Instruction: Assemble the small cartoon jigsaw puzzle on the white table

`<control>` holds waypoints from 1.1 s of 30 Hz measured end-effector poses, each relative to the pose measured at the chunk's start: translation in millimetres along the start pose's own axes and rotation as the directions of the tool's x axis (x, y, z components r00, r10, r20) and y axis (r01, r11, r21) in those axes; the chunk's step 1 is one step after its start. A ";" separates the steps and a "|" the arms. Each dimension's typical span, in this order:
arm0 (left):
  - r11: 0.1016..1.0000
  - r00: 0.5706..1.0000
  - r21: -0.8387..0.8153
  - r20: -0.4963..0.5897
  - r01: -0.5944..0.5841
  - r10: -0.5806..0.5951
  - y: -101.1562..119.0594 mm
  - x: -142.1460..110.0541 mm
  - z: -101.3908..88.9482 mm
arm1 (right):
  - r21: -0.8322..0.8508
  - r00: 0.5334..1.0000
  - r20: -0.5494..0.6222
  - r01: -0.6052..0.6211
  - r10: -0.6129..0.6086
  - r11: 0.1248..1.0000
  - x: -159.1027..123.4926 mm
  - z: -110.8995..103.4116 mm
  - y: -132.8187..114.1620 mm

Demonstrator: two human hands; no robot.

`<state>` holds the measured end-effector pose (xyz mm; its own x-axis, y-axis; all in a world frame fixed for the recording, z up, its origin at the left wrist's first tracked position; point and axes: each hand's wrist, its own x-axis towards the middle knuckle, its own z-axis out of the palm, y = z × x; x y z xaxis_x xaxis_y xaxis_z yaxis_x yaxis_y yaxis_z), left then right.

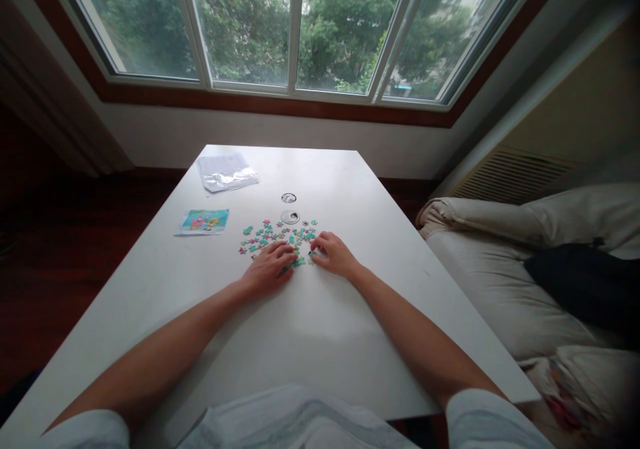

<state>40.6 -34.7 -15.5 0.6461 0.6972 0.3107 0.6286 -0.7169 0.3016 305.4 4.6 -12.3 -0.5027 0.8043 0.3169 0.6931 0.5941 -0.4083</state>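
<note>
Many small jigsaw puzzle pieces (265, 232), mostly teal with some pink, lie loosely spread on the white table (310, 349). Over the near left part of them rests my left hand (270, 267), palm down, fingers stretched out and slightly apart. My right hand (336, 254) lies at their right edge, with its fingers curved and the thumb apart from them. Pieces show between the two hands; those beneath the fingers are hidden. Just beyond the pieces are two round items with dark outlines, a nearer one (290, 217) and a farther one (289, 198).
A colourful picture sheet (205, 222) lies left of the pieces. Behind it, a clear plastic bag (227, 172) rests near the table's far left corner. A beige sofa (480, 282) with a dark cloth stands to the right. Beyond the table is a window (293, 92).
</note>
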 end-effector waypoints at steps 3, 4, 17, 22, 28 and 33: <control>1.000 1.000 -0.002 -0.008 -0.005 0.005 -0.1 0.2 0.7 | -0.014 0.999 0.032 0.020 -0.020 1.000 0.0 -2.5 -1.2; 1.000 1.000 -0.002 -0.010 -0.006 0.006 -0.1 0.3 0.8 | -0.022 0.999 0.033 0.024 -0.023 0.999 -0.1 -2.5 -1.6; 1.000 1.000 0.011 0.005 -0.008 0.008 0.6 0.5 -0.7 | -0.063 1.000 0.010 0.022 -0.021 0.998 -1.3 1.0 -4.5; 1.000 1.000 0.014 0.005 -0.009 0.009 0.7 0.2 -0.7 | -0.122 1.000 -0.020 -0.020 0.018 0.992 -1.9 4.6 -11.7; 1.000 1.000 0.016 0.003 -0.009 0.009 1.1 -0.2 -1.8 | -0.012 0.997 -0.066 -0.042 0.041 0.999 -1.1 10.9 -12.7; 1.000 1.000 0.009 -0.007 -0.004 0.004 1.1 -0.2 -1.3 | 0.277 0.972 -0.104 -0.177 0.213 0.944 2.0 18.0 -0.4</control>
<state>40.6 -35.6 -14.0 0.6459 0.6940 0.3181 0.6298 -0.7199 0.2918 294.9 6.2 -26.9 -0.2873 0.9064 0.3097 0.6003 0.4224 -0.6791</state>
